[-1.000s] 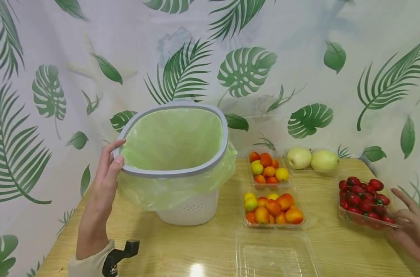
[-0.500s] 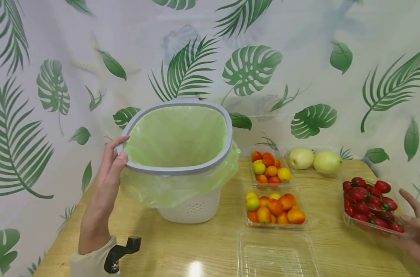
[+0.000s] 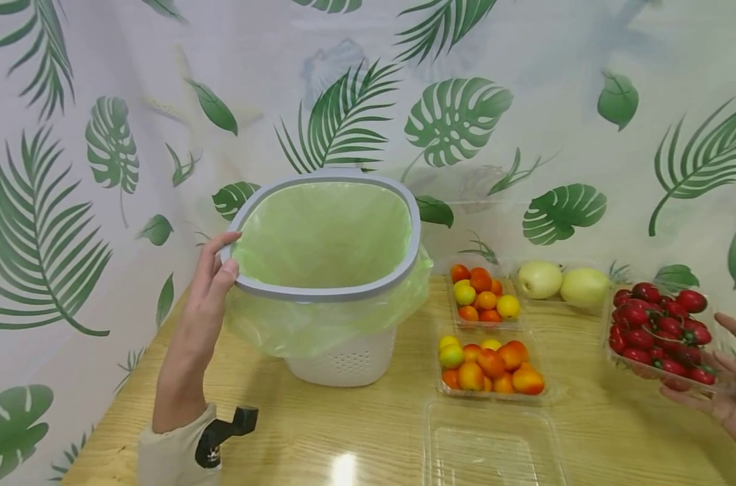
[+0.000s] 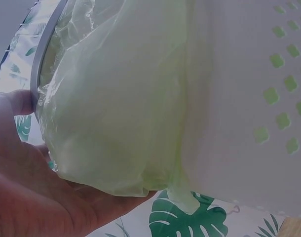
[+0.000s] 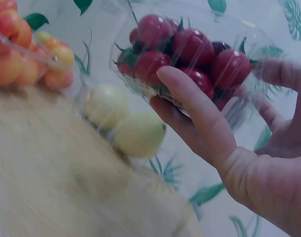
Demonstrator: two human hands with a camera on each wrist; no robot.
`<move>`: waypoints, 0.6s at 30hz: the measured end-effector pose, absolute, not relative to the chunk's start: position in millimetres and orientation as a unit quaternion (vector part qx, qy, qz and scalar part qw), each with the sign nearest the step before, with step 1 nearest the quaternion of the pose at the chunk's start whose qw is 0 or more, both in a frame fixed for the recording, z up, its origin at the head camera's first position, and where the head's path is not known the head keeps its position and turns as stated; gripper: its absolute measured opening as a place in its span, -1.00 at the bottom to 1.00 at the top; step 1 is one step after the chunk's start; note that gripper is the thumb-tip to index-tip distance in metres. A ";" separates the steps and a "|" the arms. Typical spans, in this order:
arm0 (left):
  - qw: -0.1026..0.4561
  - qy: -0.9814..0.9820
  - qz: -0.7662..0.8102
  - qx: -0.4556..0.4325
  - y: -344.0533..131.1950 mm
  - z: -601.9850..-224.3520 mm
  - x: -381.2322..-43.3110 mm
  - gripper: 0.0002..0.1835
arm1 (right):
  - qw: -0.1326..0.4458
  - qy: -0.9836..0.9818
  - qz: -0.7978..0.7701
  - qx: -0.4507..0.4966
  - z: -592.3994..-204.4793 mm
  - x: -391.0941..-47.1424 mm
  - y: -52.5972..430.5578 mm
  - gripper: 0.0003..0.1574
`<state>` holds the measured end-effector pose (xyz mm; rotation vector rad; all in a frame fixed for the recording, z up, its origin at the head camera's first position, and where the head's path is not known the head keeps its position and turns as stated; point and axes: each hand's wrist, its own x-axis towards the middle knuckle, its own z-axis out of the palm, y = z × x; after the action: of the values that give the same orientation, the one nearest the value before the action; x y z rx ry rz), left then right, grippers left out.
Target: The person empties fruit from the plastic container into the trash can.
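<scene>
My left hand [image 3: 205,297] grips the left side of the grey rim [image 3: 324,292] of a white perforated trash bin [image 3: 349,364]. A pale green bin liner [image 3: 325,236] lines it and hangs in folds outside the rim. At the far right, my right hand [image 3: 722,385] holds a clear plastic box of red cherry tomatoes [image 3: 656,331] above the table. The right wrist view shows the thumb [image 5: 195,108] along the near side of this box [image 5: 190,64], with other fingers beneath and at its far end. The left wrist view has the left hand [image 4: 47,187] against the liner.
Two clear boxes of orange and yellow fruit, the far fruit [image 3: 480,295] and the near fruit [image 3: 492,364], stand right of the bin. Two pale yellow-green round fruits [image 3: 562,282] lie behind. Another clear box [image 3: 495,445] is at the table's [image 3: 319,439] front. A leaf-patterned curtain [image 3: 368,101] hangs behind.
The right hand has lifted the box of cherry tomatoes slightly and tilted it. The left hand keeps its grip on the bin's rim. The whole head view has shifted a little.
</scene>
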<state>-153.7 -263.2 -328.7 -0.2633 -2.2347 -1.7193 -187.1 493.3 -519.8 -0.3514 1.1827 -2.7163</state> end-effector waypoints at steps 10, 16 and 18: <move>0.153 -0.778 -0.601 -0.096 -262.4 -325.7 -155.1 -0.50 | 0.069 0.324 -0.934 -0.135 -455.0 -181.9 426.5 -0.16; 0.154 -0.778 -0.602 -0.097 -263.4 -327.7 -154.3 -0.49 | 0.052 0.348 -0.926 -0.138 -421.5 -180.6 392.7 -0.15; 0.155 -0.778 -0.601 -0.099 -264.0 -329.0 -154.5 -0.49 | 0.049 0.353 -0.923 -0.145 -416.0 -182.4 386.4 -0.12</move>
<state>-154.5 -264.0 -329.0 -0.2839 -2.2273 -1.7219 -182.4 386.4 -416.0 -0.4418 1.0758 -2.8121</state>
